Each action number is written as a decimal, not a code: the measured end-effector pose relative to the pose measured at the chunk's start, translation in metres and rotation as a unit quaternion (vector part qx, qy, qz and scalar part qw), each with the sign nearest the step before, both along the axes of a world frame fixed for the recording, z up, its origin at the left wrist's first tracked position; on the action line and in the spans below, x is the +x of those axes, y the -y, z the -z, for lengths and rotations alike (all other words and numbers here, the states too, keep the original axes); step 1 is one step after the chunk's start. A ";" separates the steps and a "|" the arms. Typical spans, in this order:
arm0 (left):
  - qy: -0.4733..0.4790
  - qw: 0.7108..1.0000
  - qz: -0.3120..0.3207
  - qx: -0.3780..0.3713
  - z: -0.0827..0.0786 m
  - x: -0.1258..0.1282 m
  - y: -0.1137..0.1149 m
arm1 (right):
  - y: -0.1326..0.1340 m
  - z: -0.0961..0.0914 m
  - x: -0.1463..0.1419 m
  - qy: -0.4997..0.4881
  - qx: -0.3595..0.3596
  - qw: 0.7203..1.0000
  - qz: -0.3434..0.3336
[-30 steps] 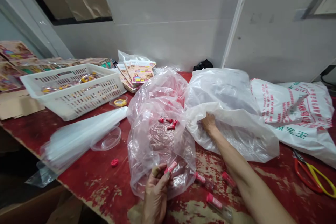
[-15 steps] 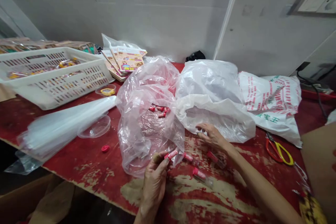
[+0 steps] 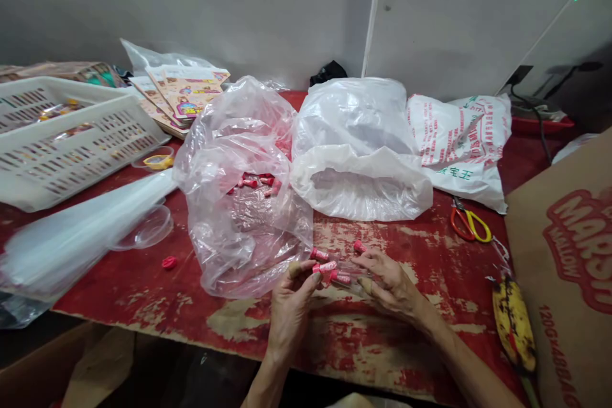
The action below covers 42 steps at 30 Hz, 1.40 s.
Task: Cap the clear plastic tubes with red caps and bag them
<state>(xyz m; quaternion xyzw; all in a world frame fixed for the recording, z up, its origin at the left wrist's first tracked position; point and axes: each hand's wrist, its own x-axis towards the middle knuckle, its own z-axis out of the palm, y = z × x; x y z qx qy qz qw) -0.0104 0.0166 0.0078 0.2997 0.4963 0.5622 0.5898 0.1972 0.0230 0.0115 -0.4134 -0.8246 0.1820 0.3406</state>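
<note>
My left hand [image 3: 291, 303] pinches a small red-and-white piece [image 3: 327, 266] between thumb and finger, just past the front edge of a pink plastic bag. Beside it, my right hand [image 3: 394, 284] has thumb and fingers closed at the clear end of a red-capped tube [image 3: 340, 277]. Two similar tubes lie by my hands: one red-capped tube [image 3: 319, 255] near the bag and another tube [image 3: 359, 246] partly behind my right fingers. The open pink plastic bag [image 3: 210, 229] has several small red pieces [image 3: 258, 182] inside.
White bag [image 3: 358, 115] and printed sack [image 3: 459, 140] stand at the back. Scissors [image 3: 471, 223], a spotted banana [image 3: 514, 325] and a carton [image 3: 559, 331] are right. Left are a white basket [image 3: 86, 153], clear plastic sleeves [image 3: 81, 236], printed cards [image 3: 191, 92] and a red cap [image 3: 169, 262].
My right hand has come down from beside the white bag to the tubes in front. My left hand keeps its red-and-white piece. The view has shifted right and downward.
</note>
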 end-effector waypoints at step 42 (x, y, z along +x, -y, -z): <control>-0.365 0.907 0.073 0.198 0.036 0.039 0.036 | 0.058 0.049 0.006 -0.132 0.017 0.949 0.287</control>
